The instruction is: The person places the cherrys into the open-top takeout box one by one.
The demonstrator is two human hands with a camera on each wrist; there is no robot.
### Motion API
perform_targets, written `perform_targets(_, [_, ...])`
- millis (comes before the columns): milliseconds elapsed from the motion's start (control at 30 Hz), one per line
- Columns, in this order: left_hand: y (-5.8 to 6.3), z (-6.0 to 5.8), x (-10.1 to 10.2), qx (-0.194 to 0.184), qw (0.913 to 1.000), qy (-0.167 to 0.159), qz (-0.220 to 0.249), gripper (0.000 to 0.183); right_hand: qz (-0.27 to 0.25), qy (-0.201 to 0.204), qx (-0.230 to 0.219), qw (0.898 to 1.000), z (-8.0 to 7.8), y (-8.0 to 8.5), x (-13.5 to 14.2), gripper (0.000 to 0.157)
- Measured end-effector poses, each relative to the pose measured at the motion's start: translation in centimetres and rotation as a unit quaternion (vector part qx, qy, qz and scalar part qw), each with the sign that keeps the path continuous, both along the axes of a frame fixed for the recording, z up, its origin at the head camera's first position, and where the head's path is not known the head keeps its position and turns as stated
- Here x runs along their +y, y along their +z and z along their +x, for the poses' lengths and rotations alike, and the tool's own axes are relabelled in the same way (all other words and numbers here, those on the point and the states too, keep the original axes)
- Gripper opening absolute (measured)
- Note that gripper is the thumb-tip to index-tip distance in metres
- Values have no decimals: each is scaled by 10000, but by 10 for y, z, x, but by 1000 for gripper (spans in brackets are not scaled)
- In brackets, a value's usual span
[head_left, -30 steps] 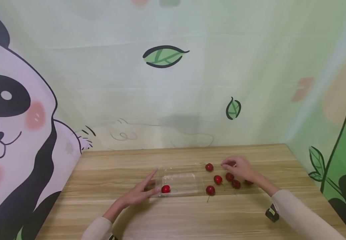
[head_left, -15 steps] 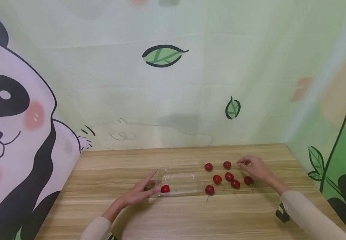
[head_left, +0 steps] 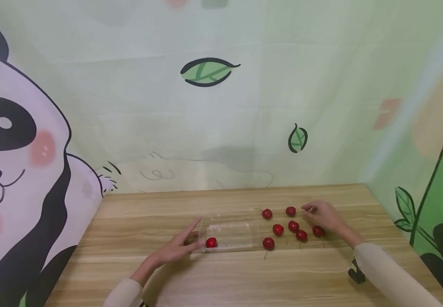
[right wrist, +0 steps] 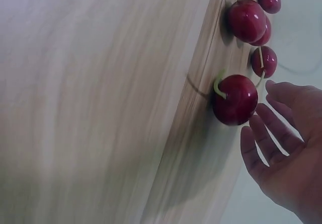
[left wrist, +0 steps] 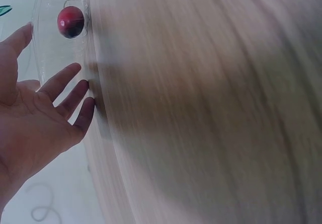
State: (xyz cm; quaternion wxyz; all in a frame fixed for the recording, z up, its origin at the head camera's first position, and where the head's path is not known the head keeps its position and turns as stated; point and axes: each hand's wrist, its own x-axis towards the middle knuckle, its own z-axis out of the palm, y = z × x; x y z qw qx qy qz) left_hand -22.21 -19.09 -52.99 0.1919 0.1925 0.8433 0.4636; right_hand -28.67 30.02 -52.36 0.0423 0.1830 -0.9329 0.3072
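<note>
With 1 cherry [head_left: 211, 242] in the clear tray [head_left: 240, 233], lower centre, our left hand [head_left: 175, 248] spread empty at its end, we judge we are picking among 7 loose cherries [head_left: 293, 226], lower right, and next need a pinch, though we cannot tell whether our half-curled right hand [head_left: 324, 215] holds anything.

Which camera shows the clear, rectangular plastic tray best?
The head view: nearly the whole clear, rectangular plastic tray shows there, with one round red cherry inside. The left wrist view cuts the tray off at the top; the right wrist view shows none.
</note>
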Motion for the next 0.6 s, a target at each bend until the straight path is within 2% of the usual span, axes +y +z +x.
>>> perform_targets(167, [3, -1, -2, -42, 9999, -89, 22, 81, 55, -21, -42, 10000, -9, -6, -7, 20])
perform_targets(367, [2, -2, -3, -17, 10000, -6, 44, 82, 229, -71, 219, 9995, -13, -13, -13, 16])
perform_targets(600, [1, -2, -2, -57, 9999, -72, 70, 81, 363, -292, -51, 9989, -13, -12, -17, 15])
